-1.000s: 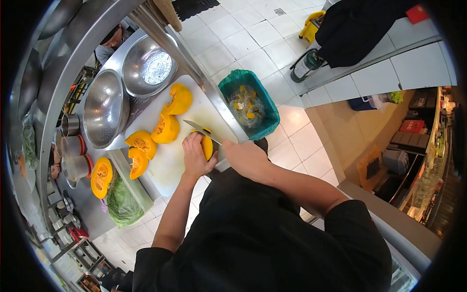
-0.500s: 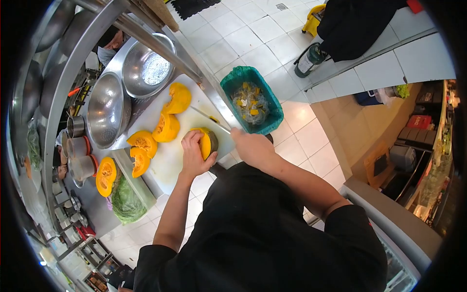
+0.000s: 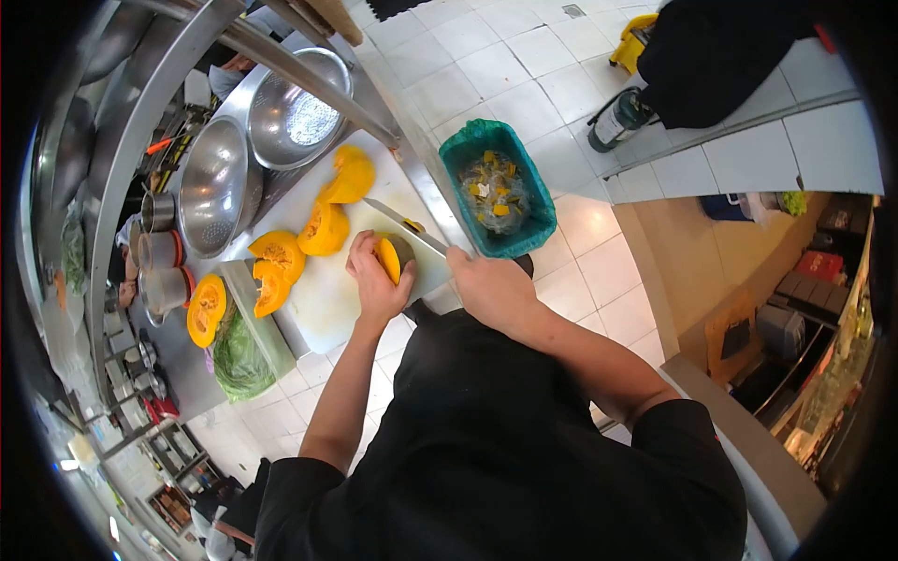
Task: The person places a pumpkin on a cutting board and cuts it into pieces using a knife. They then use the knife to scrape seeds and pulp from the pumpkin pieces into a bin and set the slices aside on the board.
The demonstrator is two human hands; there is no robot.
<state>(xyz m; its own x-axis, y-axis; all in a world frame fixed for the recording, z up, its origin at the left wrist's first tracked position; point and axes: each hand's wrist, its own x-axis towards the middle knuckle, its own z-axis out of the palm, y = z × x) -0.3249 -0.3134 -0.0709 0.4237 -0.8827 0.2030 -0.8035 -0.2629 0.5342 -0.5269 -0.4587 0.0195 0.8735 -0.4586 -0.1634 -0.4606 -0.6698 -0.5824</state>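
Observation:
In the head view, my left hand (image 3: 378,286) is closed around a pumpkin piece (image 3: 404,254) on the white cutting board (image 3: 329,309). Its orange flesh shows beside my fingers, and dark green rind faces the knife side. My right hand (image 3: 496,292) grips a kitchen knife (image 3: 432,242) by its handle, which my fingers hide. The blade lies low over the board, just beyond the piece and apart from it. A small pumpkin scrap (image 3: 414,225) sits against the blade. Larger pumpkin wedges (image 3: 325,230) rest along the board's far left side.
A green-lined bin (image 3: 540,245) with peel scraps stands right of the board. Two steel colanders (image 3: 217,192) sit at the back left. A pumpkin half (image 3: 206,313) and bagged greens (image 3: 245,360) lie at left. A metal shelf post (image 3: 313,92) crosses above the counter.
The pumpkin piece has turned in my left hand, so more rind now faces the knife. More of the blade shows. The whole view has shifted slightly.

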